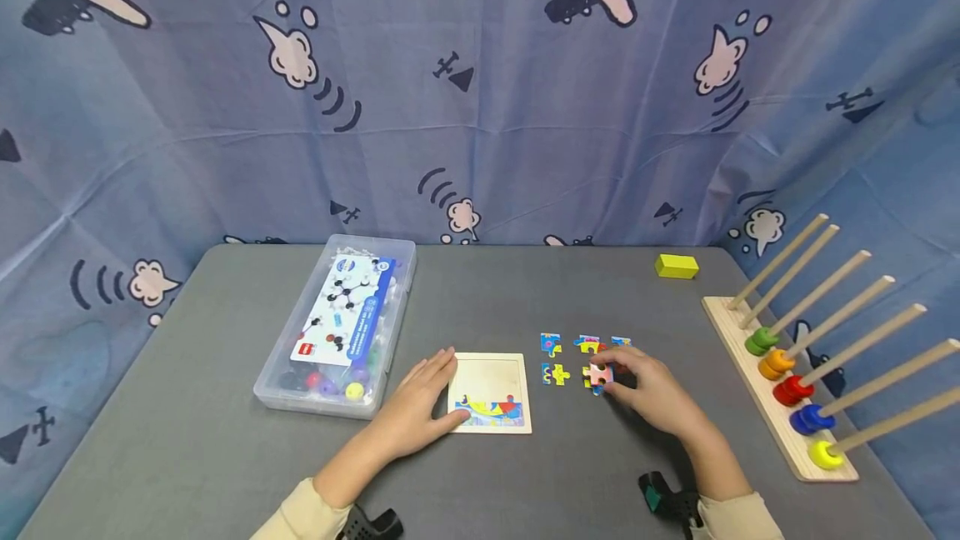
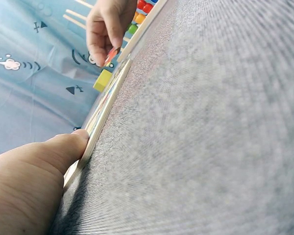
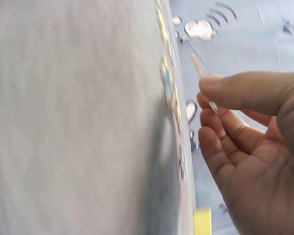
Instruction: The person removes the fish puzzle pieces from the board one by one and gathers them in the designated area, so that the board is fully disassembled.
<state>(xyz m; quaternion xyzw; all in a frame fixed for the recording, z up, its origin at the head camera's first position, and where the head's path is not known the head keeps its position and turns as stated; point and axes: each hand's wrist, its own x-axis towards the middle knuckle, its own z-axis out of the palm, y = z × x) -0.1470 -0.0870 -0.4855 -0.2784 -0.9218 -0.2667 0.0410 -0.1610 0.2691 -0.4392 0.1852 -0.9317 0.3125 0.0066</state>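
Observation:
A square wooden puzzle tray (image 1: 487, 377) lies on the grey table, its lower part filled with colourful picture pieces (image 1: 491, 413). My left hand (image 1: 411, 413) rests along the tray's left side, fingers extended; in the left wrist view the thumb (image 2: 71, 147) touches the tray's edge. Between thumb and fingers, my right hand (image 1: 656, 394) pinches a pinkish puzzle piece (image 1: 599, 374), which the right wrist view shows edge-on and raised off the table. Several loose puzzle pieces (image 1: 551, 344) lie right of the tray, some partly hidden by the right hand.
Left of the tray is a clear plastic box (image 1: 337, 323) with a molecular model label. A wooden peg rack (image 1: 780, 390) with coloured rings stands on the right. One yellow block (image 1: 677, 266) sits at the back right, before a blue patterned curtain (image 1: 480, 90).

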